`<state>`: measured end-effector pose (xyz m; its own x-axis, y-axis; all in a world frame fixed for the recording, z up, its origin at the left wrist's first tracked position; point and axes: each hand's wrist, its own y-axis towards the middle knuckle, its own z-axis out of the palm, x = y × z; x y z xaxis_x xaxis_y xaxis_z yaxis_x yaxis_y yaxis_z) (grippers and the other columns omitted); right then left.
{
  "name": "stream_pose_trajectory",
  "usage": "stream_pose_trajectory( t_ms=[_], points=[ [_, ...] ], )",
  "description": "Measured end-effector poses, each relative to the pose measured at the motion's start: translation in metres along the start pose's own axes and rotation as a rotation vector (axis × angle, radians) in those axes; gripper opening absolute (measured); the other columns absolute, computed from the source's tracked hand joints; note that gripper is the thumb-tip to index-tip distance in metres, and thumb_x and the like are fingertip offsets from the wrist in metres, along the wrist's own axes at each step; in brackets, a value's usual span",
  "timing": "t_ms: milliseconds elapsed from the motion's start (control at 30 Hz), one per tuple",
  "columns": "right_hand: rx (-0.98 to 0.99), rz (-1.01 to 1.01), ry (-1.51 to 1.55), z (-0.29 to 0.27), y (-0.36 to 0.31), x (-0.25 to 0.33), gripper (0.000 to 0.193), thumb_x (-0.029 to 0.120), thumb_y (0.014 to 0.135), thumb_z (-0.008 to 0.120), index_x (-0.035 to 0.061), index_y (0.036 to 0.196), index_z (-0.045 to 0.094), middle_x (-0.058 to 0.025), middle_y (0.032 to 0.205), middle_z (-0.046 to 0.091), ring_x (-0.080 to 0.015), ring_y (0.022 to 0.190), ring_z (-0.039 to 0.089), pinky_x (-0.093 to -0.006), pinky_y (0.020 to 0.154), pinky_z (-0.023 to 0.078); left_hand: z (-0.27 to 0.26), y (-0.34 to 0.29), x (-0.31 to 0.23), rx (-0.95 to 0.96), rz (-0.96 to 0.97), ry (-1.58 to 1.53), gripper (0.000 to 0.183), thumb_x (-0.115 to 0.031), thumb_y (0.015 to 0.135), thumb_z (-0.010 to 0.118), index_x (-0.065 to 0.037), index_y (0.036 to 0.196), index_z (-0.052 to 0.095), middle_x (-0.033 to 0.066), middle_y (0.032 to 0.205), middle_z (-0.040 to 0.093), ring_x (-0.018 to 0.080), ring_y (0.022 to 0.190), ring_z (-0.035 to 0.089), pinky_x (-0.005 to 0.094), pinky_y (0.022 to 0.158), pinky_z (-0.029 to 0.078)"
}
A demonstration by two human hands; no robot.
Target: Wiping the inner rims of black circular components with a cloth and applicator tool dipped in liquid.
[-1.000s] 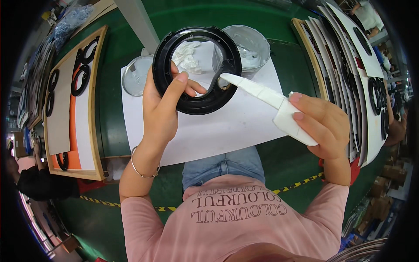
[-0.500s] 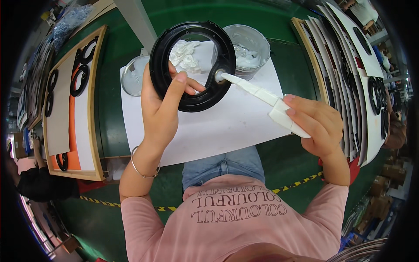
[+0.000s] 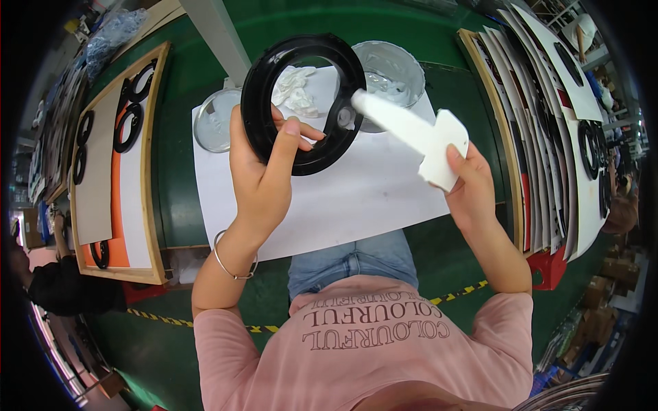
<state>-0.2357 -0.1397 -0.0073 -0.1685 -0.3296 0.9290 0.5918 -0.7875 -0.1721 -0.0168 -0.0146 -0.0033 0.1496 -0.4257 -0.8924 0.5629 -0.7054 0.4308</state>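
Black ring [image 3: 305, 103] gripped in left hand [image 3: 260, 185]; right hand [image 3: 469, 188] holds white spatula [image 3: 411, 130], tip apparently touching rim. Risk: paste smearing past rim onto paper [image 3: 356, 198].

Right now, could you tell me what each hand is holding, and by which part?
The left hand grips the black ring by its lower rim. The right hand holds the white spatula by its broad handle end.

The black ring-shaped part [image 3: 305, 103] is standing tilted above the white paper, its open centre facing the viewer. The white flat spatula [image 3: 415, 133] is lying diagonally, its narrow tip touching the ring's right inner rim.
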Motion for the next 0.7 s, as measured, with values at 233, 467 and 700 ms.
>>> stream_pose_trajectory(
  t_ms=[233, 467, 700],
  points=[
    [-0.172, -0.696, -0.835, -0.025, 0.031, 0.021, 0.021, 0.008, 0.084, 0.053, 0.0003, 0.104, 0.055, -0.01, 0.099, 0.061, -0.0176, 0.089, 0.06, -0.0288, 0.079, 0.048, -0.008, 0.003, -0.001, -0.102, -0.205, -0.126, 0.012, -0.009, 0.087, 0.047, -0.003, 0.095, 0.04, 0.0058, 0.064, 0.05, 0.0192, 0.07, 0.06, 0.0258, 0.064, 0.045],
    [0.303, -1.268, -1.739, -0.025, 0.009, 0.048, 0.023, 0.002, 0.067, 0.057, 0.0045, 0.089, 0.063, -0.014, 0.092, 0.063, -0.026, 0.084, 0.063, -0.0305, 0.067, 0.051, -0.011, 0.004, 0.002, -0.142, -0.244, -0.221, 0.013, -0.01, 0.086, 0.048, -0.004, 0.096, 0.041, 0.0061, 0.065, 0.05, 0.0202, 0.07, 0.06, 0.027, 0.062, 0.048],
    [-0.01, -0.998, -1.266, -0.036, -0.015, 0.068, 0.016, 0.001, 0.078, 0.057, 0.0011, 0.093, 0.062, -0.0129, 0.09, 0.063, -0.0186, 0.079, 0.062, -0.0246, 0.067, 0.048, -0.005, 0.004, 0.007, -0.109, -0.165, -0.147, 0.014, -0.01, 0.087, 0.048, -0.003, 0.096, 0.04, 0.006, 0.067, 0.051, 0.0188, 0.07, 0.06, 0.026, 0.064, 0.046]
  ],
)
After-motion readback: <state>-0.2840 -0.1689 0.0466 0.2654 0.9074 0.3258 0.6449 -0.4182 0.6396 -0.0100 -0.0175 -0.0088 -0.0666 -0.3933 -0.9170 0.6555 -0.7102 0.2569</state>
